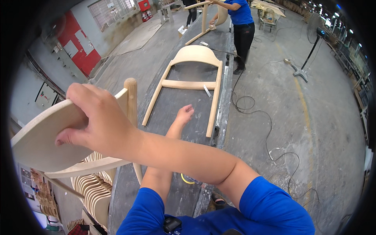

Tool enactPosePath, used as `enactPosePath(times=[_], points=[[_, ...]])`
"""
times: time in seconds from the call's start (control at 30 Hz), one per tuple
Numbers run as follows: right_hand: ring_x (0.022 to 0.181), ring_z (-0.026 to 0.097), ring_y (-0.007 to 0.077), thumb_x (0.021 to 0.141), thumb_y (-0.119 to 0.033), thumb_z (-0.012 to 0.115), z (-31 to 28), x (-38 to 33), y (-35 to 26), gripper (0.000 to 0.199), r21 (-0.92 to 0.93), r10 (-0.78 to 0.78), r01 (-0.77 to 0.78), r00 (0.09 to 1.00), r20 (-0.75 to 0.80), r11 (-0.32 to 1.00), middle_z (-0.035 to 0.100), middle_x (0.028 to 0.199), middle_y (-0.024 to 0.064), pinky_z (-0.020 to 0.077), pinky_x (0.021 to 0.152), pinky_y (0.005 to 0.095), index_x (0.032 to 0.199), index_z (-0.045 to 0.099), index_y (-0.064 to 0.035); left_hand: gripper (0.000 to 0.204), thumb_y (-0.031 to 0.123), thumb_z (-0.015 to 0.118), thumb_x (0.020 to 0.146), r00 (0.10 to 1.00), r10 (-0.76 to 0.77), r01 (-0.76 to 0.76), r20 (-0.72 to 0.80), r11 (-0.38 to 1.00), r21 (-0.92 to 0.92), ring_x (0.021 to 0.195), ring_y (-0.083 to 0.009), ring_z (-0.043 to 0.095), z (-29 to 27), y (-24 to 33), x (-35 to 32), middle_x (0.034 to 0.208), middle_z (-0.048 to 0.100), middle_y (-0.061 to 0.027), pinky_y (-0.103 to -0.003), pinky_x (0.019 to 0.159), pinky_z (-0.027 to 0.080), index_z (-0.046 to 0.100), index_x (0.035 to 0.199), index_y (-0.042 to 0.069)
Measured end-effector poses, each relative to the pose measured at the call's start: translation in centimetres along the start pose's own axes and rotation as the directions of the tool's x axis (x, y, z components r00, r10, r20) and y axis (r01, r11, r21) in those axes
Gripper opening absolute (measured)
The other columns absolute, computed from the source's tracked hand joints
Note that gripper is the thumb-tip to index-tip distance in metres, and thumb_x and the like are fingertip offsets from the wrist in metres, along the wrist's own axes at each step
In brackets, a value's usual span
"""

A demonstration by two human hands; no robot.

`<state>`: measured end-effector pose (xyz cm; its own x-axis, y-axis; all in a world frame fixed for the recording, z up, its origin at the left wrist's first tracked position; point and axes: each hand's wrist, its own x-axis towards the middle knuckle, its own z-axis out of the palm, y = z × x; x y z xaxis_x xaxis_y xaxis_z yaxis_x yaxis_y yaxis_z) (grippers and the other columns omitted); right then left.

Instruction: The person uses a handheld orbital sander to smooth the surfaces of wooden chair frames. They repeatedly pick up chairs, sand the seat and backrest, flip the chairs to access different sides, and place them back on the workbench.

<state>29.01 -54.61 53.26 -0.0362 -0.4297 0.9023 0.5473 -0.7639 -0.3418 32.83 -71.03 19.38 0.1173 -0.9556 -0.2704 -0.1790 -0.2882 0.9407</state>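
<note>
My right arm crosses over my left one. At the left, my right hand (96, 117) is closed on the curved backrest of a pale wooden chair frame (43, 137), its thumb on one face and its fingers over the top edge. Under that arm, my left hand (185, 114) reaches out above the dark bench, fingers stretched out and nothing in them. Just beyond it, a second wooden chair frame (190, 84) lies flat, its curved backrest at the far end and two legs pointing toward me. A small white strip (206, 91) rests against its crossbar.
The long dark workbench (156, 133) runs away from me. Several curved wooden parts (92, 190) are stacked at the lower left. At the far end, a person in a blue shirt (241, 15) handles another chair frame. Black cable (254, 109) and a standing fan (309, 55) are on the right.
</note>
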Motion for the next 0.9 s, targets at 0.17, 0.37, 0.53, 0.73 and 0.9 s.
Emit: enactPosePath(times=[0.17, 0.37, 0.53, 0.73, 0.9], points=[[0.074, 0.055, 0.0352, 0.058, -0.031, 0.088, 0.6, 0.3, 0.3, 0.056, -0.064, -0.024, 0.021, 0.998, -0.055, 0.998, 0.054, 0.077, 0.0152, 0.0442, 0.065, 0.0423, 0.085, 0.046, -0.0042, 0.053, 0.023, 0.062, 0.091, 0.997, -0.047, 0.050, -0.060, 0.997, 0.051, 0.102, -0.0185, 0.060, -2.0, -1.9, -4.4, 0.124, 0.060, -0.0107, -0.034, 0.081, 0.050, 0.046, 0.138, 0.004], [0.074, 0.059, 0.0326, 0.059, -0.030, 0.088, -1.3, 0.6, 1.7, 0.053, -0.020, 0.148, -0.147, 0.989, 0.020, 0.989, 0.058, 0.078, 0.0149, 0.0463, 0.068, 0.0416, 0.081, 0.048, -0.0034, 0.042, 0.023, 0.065, 0.089, 0.921, 0.318, -0.292, -0.223, 0.946, 0.143, 0.102, -0.0164, 0.058, -3.9, 1.0, -19.0, 0.118, 0.062, -0.0106, -0.031, 0.083, 0.048, 0.057, 0.124, 0.002], [0.075, 0.059, 0.0326, 0.059, -0.030, 0.088, -1.7, 1.0, 0.9, 0.053, 0.076, 0.250, -0.254, 0.967, 0.058, 0.964, 0.059, 0.079, 0.0161, 0.0467, 0.069, 0.0417, 0.079, 0.047, -0.0028, 0.045, 0.018, 0.072, 0.082, 0.514, 0.658, -0.342, -0.550, 0.745, 0.572, 0.099, -0.0215, 0.057, -8.7, 7.3, -28.9, 0.112, 0.059, -0.0117, -0.038, 0.087, 0.046, 0.055, 0.117, -0.003], [0.084, 0.063, 0.0267, 0.067, -0.035, 0.085, 2.3, 0.4, -3.4, 0.051, -0.125, 0.097, -0.078, 0.984, 0.147, 0.989, 0.063, 0.088, 0.0144, 0.0511, 0.072, 0.0373, 0.093, 0.056, -0.0020, 0.038, 0.018, 0.074, 0.077, 0.337, 0.811, -0.398, -0.477, 0.582, 0.709, 0.086, -0.0263, 0.064, -10.7, 11.5, -25.6, 0.096, 0.067, -0.0128, -0.035, 0.078, 0.049, 0.061, 0.106, -0.003], [0.103, 0.059, 0.0198, 0.088, -0.024, 0.069, -7.5, 1.1, 2.3, 0.047, -0.218, 0.003, 0.035, 0.985, 0.171, 0.975, 0.059, 0.114, 0.0090, 0.0506, 0.084, 0.0353, 0.125, 0.051, -0.0024, 0.034, 0.014, 0.073, 0.077, 0.380, 0.700, -0.379, -0.605, 0.714, 0.588, 0.077, -0.0216, 0.064, -12.9, 10.2, -28.9, 0.089, 0.067, -0.0078, -0.034, 0.070, 0.051, 0.061, 0.105, -0.002]])
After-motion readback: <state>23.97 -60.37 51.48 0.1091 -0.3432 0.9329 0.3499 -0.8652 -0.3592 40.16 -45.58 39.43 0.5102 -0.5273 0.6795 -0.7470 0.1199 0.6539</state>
